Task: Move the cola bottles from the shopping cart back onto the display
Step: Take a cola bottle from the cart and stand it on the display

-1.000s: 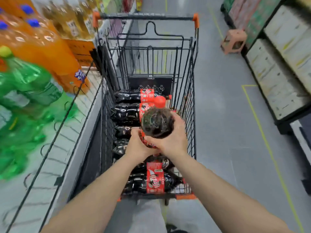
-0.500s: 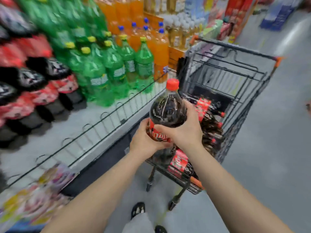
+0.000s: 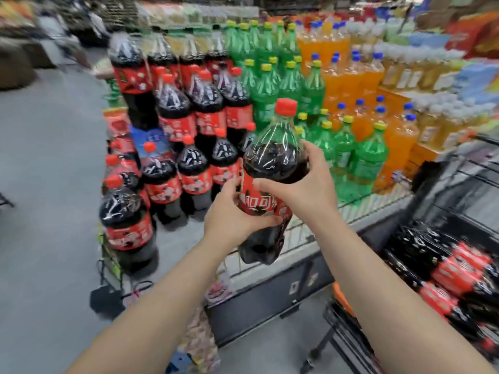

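Red-capped cola bottle [image 3: 273, 168] was upright in mid-air, in front of the display [image 3: 359, 209] and just right of the stacked cola [image 3: 175, 114]. Left hand [image 3: 229, 215] was wrapped round its red label; right hand [image 3: 305, 184] was clamped on its shoulder. Shopping cart [image 3: 475, 171] sat at right, spare bottles [image 3: 442, 268] lying inside. Green bottles [image 3: 289, 85] and orange bottles [image 3: 348, 76] stood behind on the display.
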The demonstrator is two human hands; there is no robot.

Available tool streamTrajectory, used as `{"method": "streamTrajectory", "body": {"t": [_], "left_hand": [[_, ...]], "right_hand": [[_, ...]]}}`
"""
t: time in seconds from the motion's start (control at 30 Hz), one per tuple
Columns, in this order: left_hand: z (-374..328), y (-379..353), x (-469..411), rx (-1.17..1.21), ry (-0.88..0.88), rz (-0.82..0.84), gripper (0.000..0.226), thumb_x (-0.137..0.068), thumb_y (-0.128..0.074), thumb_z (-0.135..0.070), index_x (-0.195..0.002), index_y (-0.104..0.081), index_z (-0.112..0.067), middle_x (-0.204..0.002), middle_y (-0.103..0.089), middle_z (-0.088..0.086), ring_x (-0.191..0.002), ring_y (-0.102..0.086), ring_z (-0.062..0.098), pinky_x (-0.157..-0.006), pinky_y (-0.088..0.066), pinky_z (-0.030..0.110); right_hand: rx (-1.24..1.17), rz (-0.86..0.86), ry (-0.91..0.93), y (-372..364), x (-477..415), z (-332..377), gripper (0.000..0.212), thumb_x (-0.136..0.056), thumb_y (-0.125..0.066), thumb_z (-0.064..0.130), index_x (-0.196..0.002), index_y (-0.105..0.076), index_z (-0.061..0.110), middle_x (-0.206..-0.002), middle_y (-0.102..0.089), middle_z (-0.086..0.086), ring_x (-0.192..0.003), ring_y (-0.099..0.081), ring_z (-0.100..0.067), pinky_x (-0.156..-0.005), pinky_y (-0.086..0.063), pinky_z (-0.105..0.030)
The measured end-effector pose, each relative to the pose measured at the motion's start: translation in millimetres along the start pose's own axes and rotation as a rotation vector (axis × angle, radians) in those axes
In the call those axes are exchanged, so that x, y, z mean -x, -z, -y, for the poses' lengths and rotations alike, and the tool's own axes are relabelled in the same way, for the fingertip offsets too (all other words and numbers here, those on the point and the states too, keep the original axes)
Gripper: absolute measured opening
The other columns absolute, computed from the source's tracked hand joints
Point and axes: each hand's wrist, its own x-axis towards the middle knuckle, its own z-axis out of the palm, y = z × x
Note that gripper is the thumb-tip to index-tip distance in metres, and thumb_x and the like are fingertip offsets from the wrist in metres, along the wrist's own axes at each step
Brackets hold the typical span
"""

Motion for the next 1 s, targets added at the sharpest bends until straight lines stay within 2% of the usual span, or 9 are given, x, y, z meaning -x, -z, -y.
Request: {"method": "streamTrajectory", "body": {"t": [0.13, 0.3, 0.37, 0.5, 0.57, 0.67, 0.8, 0.9, 1.0], "left_hand": [[23, 45, -19, 0.042, -0.002, -0.121, 0.084, -0.032, -0.089, -0.056, -0.103, -0.044, -0.057, -0.097, -0.061, -0.030, -0.094, -0.064, -0.002, -0.090, -0.053, 0.034], [64, 76, -36, 0.127, 0.072, -0.209, 0.096, -0.029, -0.089, -0.060, -0.113, -0.045, -0.049, -0.108, -0.063, -0.024, -0.102, -0.064, 0.003, -0.092, -0.053, 0.039], [81, 80, -38, 0.153, 0.135, -0.238, 0.092, -0.035, -0.093, -0.050, -0.115, -0.046, -0.048, -0.107, -0.060, -0.027, -0.101, -0.062, 0.000, -0.094, -0.052, 0.036], [125, 78, -46, 0.165, 0.293, -0.342, 0.111, -0.029, -0.089, -0.056, -0.128, -0.041, -0.037, -0.111, -0.061, -0.024, -0.105, -0.062, 0.005, -0.095, -0.051, 0.038], [143, 72, -48, 0.165, 0.386, -0.400, 0.105, -0.034, -0.092, -0.050, -0.124, -0.040, -0.034, -0.102, -0.055, -0.028, -0.104, -0.059, 0.006, -0.094, -0.050, 0.035], [167, 61, -48, 0.157, 0.479, -0.517, 0.090, -0.041, -0.094, -0.041, -0.115, -0.042, -0.033, -0.096, -0.055, -0.025, -0.098, -0.059, 0.007, -0.084, -0.049, 0.028], [187, 46, -55, 0.212, 0.578, -0.671, 0.074, -0.050, -0.094, -0.027, -0.106, -0.046, -0.023, -0.093, -0.055, -0.020, -0.085, -0.058, -0.002, -0.066, -0.040, 0.005], [193, 42, -61, 0.154, 0.635, -0.724, 0.065, -0.053, -0.093, -0.024, -0.096, -0.046, -0.015, -0.084, -0.050, -0.014, -0.072, -0.049, -0.006, -0.057, -0.039, 0.002], [203, 39, -65, 0.117, 0.725, -0.703, 0.065, -0.050, -0.094, -0.032, -0.089, -0.046, -0.014, -0.085, -0.052, -0.005, -0.068, -0.048, 0.001, -0.051, -0.039, 0.010]], "right_hand": [[-0.057, 0.058, 0.085, -52, -15, 24, 0.097, -0.043, -0.088, 0.052, -0.127, -0.041, 0.040, -0.121, -0.053, 0.020, -0.113, -0.054, -0.005, -0.096, -0.046, -0.032], [-0.121, 0.187, 0.157, -115, -28, 29, 0.095, -0.043, -0.091, 0.045, -0.123, -0.042, 0.038, -0.124, -0.054, 0.017, -0.115, -0.054, -0.005, -0.099, -0.046, -0.034], [-0.116, 0.257, 0.162, -140, -33, 23, 0.098, -0.042, -0.091, 0.045, -0.127, -0.043, 0.035, -0.123, -0.053, 0.019, -0.114, -0.053, -0.005, -0.099, -0.045, -0.033], [-0.141, 0.426, 0.172, -189, -43, 3, 0.094, -0.045, -0.093, 0.038, -0.126, -0.045, 0.030, -0.118, -0.053, 0.018, -0.110, -0.054, -0.003, -0.095, -0.045, -0.028], [-0.140, 0.513, 0.178, -212, -47, -10, 0.096, -0.044, -0.093, 0.039, -0.126, -0.044, 0.031, -0.119, -0.052, 0.020, -0.112, -0.052, -0.001, -0.095, -0.043, -0.024], [-0.178, 0.615, 0.182, -243, -49, -30, 0.097, -0.044, -0.094, 0.037, -0.127, -0.043, 0.033, -0.121, -0.051, 0.021, -0.115, -0.051, 0.000, -0.099, -0.042, -0.025], [-0.206, 0.682, 0.174, -274, -52, -51, 0.103, -0.045, -0.096, 0.031, -0.132, -0.041, 0.028, -0.123, -0.049, 0.018, -0.116, -0.049, 0.001, -0.101, -0.039, -0.018], [-0.233, 0.704, 0.146, -290, -55, -64, 0.101, -0.046, -0.095, 0.031, -0.131, -0.039, 0.031, -0.122, -0.048, 0.020, -0.114, -0.047, 0.006, -0.095, -0.035, -0.006], [-0.226, 0.708, 0.135, -297, -55, -76, 0.104, -0.047, -0.095, 0.031, -0.134, -0.038, 0.026, -0.126, -0.045, 0.015, -0.118, -0.045, 0.002, -0.098, -0.033, -0.007]]}}
